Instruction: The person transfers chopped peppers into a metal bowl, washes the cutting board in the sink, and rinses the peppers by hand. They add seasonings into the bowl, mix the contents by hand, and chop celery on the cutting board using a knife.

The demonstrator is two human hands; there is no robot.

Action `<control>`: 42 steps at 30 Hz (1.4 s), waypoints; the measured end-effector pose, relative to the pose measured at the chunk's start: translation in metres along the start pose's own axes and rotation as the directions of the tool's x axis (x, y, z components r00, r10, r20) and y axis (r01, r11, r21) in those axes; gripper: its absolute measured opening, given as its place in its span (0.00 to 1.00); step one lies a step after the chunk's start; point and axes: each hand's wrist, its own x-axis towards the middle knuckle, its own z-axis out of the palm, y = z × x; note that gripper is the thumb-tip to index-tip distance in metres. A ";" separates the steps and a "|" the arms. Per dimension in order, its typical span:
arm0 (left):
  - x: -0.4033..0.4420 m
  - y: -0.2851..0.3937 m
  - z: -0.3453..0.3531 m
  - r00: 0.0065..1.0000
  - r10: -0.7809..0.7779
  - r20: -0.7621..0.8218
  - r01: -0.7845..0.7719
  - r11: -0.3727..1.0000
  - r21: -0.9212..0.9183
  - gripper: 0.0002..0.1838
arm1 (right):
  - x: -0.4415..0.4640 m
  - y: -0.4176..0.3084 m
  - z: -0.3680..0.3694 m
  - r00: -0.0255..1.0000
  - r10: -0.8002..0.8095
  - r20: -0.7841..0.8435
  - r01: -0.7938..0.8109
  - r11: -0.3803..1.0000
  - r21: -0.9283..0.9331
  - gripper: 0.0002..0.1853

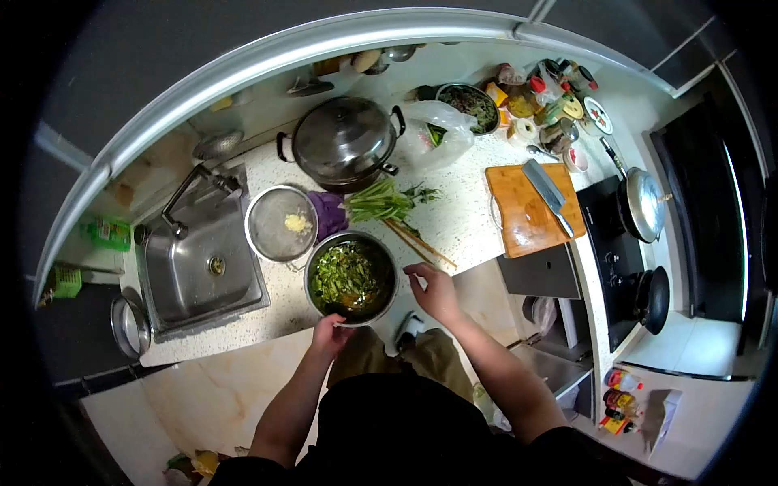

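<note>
A metal bowl (391, 304) stands at the counter's front edge, with chopped green vegetables (344, 275) in dark liquid inside. My left hand (329, 334) grips its near rim, thumb on the edge and fingers partly hidden below. Just right of the bowl, my right hand (433, 293) hovers with fingers loosely bent and apart; I see nothing in it. Behind the bowl lie a pair of wooden chopsticks (421, 245) and a bunch of green stalks (377, 201). A round strainer (263, 223) with a pale yellow chopped heap (297, 223) sits to the left.
A lidded pot (344, 142) stands at the back, beside a plastic bag (446, 142). On the right, a cleaver (545, 188) rests on a wooden cutting board (515, 206). The sink (194, 267) is at left; a stove (612, 259) with pans is far right. Jars crowd the back corner.
</note>
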 end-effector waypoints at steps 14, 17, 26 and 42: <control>-0.022 -0.004 0.085 0.666 0.604 -0.437 -0.225 0.722 0.654 0.27 | 0.052 0.157 -0.058 0.958 -0.004 0.287 0.059 0.981 -0.184 0.18; -0.047 -0.004 0.144 0.245 0.969 0.018 0.029 -0.026 0.999 0.29 | 0.049 0.157 -0.051 0.948 -0.081 0.307 0.156 0.961 -0.229 0.24; 0.091 0.066 0.311 0.753 0.418 0.508 0.129 -0.851 0.509 0.57 | 0.055 0.201 -0.032 0.964 -0.166 0.210 0.216 0.945 -0.245 0.15; 0.159 0.077 0.324 0.889 0.360 0.283 0.253 -0.901 0.353 0.53 | 0.122 0.257 -0.114 0.975 -0.077 0.208 0.166 0.877 -0.451 0.06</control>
